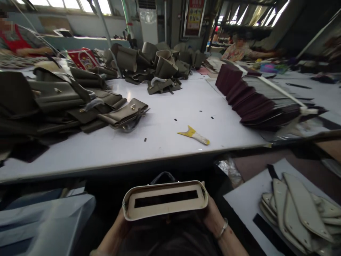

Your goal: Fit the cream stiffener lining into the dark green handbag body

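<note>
A handbag body (170,208) is held up in front of me, its narrow cream side facing me. A long black strip or slot runs along that side, and a dark handle (163,175) rises behind it. My left hand (123,217) grips its left end, the fingers mostly hidden behind the bag. At the right end my right hand (210,206) is wrapped round the edge; a bracelet sits on that wrist. Beyond, on the white table (128,151), lies a yellow forked tool (194,135) with a white-wrapped handle.
Grey-brown bag pieces (55,94) are heaped at the left and more bags (162,64) at the back. Purple panels (247,96) stand bundled at the right. Lower right are light flat pieces (301,209); lower left, clear plastic (53,220). Two people sit across the room.
</note>
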A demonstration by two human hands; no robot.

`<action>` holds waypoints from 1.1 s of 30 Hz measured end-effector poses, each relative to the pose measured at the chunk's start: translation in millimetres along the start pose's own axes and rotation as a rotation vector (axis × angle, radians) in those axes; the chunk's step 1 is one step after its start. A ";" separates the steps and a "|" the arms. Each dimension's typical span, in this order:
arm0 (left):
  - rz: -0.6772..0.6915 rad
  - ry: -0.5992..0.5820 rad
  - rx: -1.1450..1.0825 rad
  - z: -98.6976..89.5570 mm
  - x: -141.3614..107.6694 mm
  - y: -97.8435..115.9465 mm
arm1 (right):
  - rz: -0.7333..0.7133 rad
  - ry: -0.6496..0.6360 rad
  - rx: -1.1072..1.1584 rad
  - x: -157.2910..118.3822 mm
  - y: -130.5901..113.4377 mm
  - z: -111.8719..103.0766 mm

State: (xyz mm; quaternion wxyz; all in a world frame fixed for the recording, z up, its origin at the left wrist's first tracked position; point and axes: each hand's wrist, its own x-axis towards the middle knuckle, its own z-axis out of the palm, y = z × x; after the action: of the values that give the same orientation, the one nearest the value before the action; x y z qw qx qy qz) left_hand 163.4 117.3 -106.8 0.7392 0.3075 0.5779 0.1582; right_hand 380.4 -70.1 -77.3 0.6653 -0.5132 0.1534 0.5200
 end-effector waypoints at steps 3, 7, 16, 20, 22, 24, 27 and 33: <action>-0.052 -0.045 0.134 -9.6 -9.0 22.6 | -0.184 -0.015 -0.264 -19.6 -14.2 -10.3; 0.243 -0.013 0.671 -22.3 -45.5 58.4 | -0.487 0.070 -0.962 -37.4 -31.4 -15.5; 0.321 0.075 1.559 -2.8 -81.1 73.2 | -0.601 0.267 -1.540 -36.6 -33.1 -1.4; 0.296 0.054 1.573 -2.4 -82.7 78.8 | -0.504 0.206 -1.405 -36.7 -34.8 -5.4; 0.291 0.080 1.578 -2.0 -86.5 82.4 | -0.476 0.208 -1.367 -35.8 -34.0 -6.1; 0.301 0.126 1.604 0.1 -91.0 84.5 | -0.478 0.227 -1.346 -34.4 -32.5 -6.0; 0.358 0.202 1.642 4.0 -94.8 83.7 | -0.451 0.284 -1.368 -30.4 -32.2 -7.2; 0.437 0.237 1.611 1.5 -90.0 81.4 | -0.398 0.323 -1.560 -19.0 -38.4 -15.3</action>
State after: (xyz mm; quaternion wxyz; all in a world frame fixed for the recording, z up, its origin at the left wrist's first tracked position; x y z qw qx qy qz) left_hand 149.3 125.8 13.5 0.1811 0.8272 0.5154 -0.1318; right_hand 410.2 -90.5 -49.7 0.1666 -0.9144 -0.2522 0.2691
